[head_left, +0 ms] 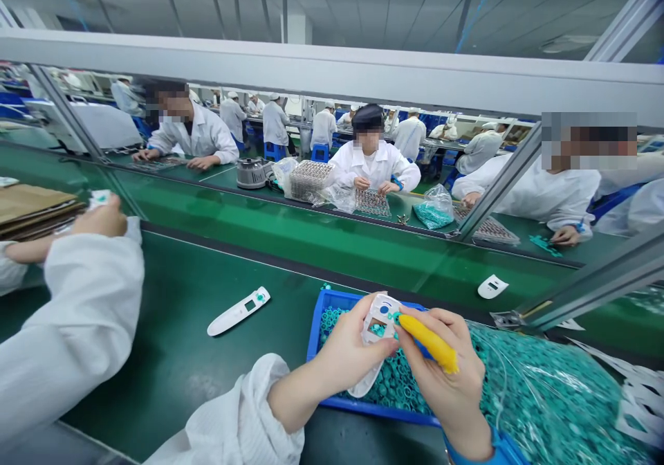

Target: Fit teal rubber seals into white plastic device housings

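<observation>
My left hand (pixel 348 351) is closed around a white plastic housing (pixel 386 306) with a small rectangular window, holding it tilted above a blue tray (pixel 315 333). My right hand (pixel 451 361) wears a yellow finger cot (pixel 430 344) on one finger. Its fingertips pinch a small teal ring-like piece (pixel 397 318) against the housing's upper end. Beneath both hands, the tray holds many loose teal rings (pixel 409 382). On the green bench to the left lies another white housing (pixel 238 311), with a teal piece at its upper end.
A clear plastic bag (pixel 550 382) full of teal parts lies at the right. On the green conveyor is a white part (pixel 492 286). At the left, a co-worker's hand (pixel 104 217) holds a white part near stacked cardboard (pixel 36 209). A metal post (pixel 565 285) stands front right.
</observation>
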Demonstrator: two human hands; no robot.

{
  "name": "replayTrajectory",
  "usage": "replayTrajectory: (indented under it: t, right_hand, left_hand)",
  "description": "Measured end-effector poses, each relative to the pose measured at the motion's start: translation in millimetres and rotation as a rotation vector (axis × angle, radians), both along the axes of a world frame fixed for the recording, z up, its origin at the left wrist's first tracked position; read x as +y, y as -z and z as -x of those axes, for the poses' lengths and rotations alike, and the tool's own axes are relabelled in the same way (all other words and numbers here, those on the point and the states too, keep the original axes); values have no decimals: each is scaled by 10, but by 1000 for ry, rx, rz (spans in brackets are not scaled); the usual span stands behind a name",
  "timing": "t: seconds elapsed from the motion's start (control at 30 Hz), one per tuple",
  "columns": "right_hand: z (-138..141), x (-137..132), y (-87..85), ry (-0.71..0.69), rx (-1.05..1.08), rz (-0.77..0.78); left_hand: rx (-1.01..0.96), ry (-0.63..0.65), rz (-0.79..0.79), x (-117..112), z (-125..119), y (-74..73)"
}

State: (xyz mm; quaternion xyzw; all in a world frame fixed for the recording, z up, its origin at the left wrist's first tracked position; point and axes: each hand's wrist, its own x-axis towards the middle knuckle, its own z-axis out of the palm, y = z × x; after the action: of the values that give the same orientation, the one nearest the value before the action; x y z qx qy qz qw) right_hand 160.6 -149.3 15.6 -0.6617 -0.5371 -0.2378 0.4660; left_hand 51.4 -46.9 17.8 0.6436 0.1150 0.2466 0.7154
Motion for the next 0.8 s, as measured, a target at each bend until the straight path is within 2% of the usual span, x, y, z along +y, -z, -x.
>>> replayTrajectory:
  t: [0.07,0.2,0.37,0.47,0.63,0.8]
  right_hand:
    - [-8,13,19,7,-9,23]
    - [-20,41,42,-3,-6,89]
    - [-34,44,9,-24,-31,87]
    - [-27,41,-15,-36,76,118]
    - [25,59,53,-90,403,185]
    - [24,56,87,-122,398,211]
  left_hand:
    - [-25,16,-4,-21,13,-2]
    - [-87,78,105,-45,12,53]
    - [-154,48,171,-50,-15,110]
    - [-153,9,144,-50,-29,120]
    - [-138,-25,77,-48,-31,137]
    - [-94,27,109,-49,-11,132]
